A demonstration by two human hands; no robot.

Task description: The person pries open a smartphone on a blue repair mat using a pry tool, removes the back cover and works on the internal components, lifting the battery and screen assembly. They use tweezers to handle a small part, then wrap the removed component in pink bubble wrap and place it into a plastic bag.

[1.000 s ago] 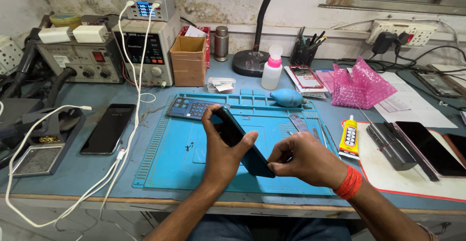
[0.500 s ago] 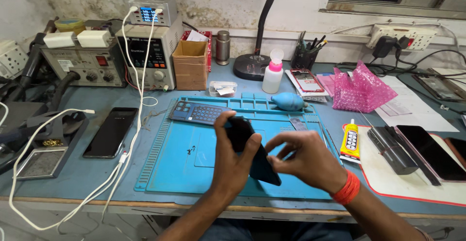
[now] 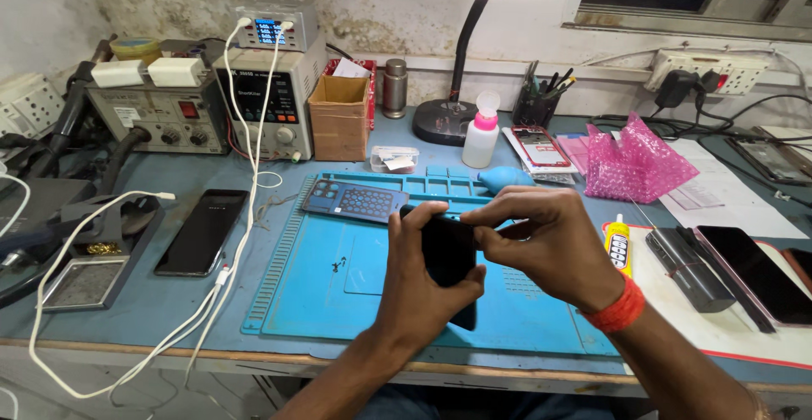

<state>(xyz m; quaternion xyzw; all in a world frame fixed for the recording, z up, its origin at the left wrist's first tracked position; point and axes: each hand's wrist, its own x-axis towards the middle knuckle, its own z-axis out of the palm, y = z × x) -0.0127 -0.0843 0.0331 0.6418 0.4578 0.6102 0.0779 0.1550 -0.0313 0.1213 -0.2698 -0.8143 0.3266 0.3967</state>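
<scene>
Two bare hands were seen at the lower centre of the frame, both closed on a dark phone (image 3: 448,255) that was held upright just above the blue work mat (image 3: 338,285). The left hand (image 3: 419,289) was wrapped around the phone's lower half from the left, thumb pressed on its face. The right hand (image 3: 545,247), with a red band at the wrist, was clamped over the upper right edge, fingertips laid along the top. A blue grid-patterned tray (image 3: 355,201) was lying on the mat's upper left part, just beyond the hands. A second black phone (image 3: 201,231) was placed flat at the left of the frame, well apart from the hands, beside a white cable (image 3: 228,276). A yellow glue tube (image 3: 618,245) was seen just right of the right hand, and a pink bubble bag (image 3: 633,162) was set at the upper right.
</scene>
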